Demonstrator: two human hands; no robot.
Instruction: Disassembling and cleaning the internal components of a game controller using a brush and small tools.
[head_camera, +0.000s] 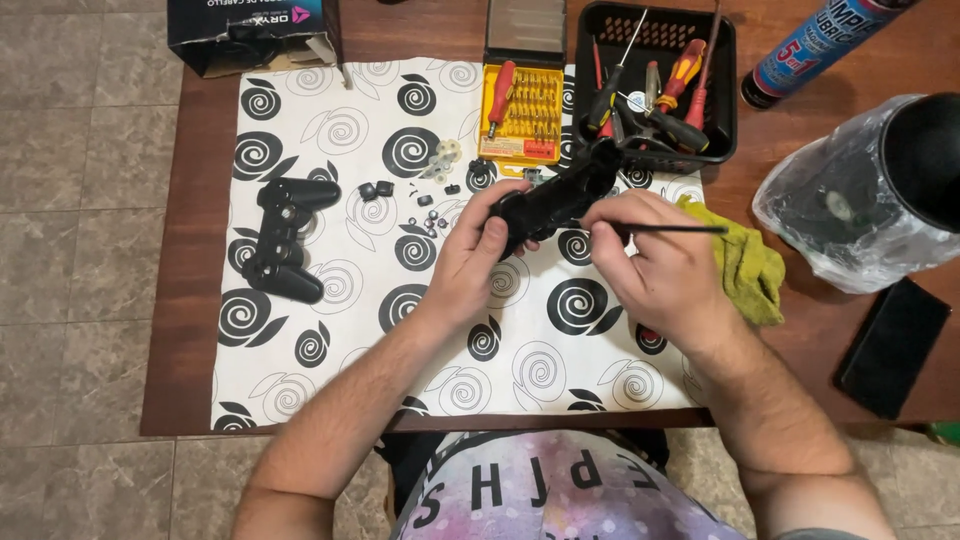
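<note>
There are two game controller parts here. One black controller shell (553, 195) is up off the table, in the middle, and the left hand (470, 262) is wrapped around its near end with the fingers closed on it. The right hand (662, 268) is pinched shut on one thin black tool (668, 229), and the tool's tip meets the shell. The other black controller half (283, 238) lies flat on the left, well apart from both hands. A bunch of little buttons and screws (425, 195) sits between it and the hands; they are too small to count. One yellow screwdriver bit case (520, 115) lies open at the top, and just beside it one black basket (718, 100) holds several screwdrivers. One yellow rag (748, 265) lies near the right hand. There is one spray can (815, 45), one clear plastic bag (850, 200), one flat black case (893, 345) and one cardboard box (250, 30). Everything rests on a white mat (330, 350) with black swirls, spread over a brown wooden table (180, 300). The floor (70, 250) is grey tile.
</note>
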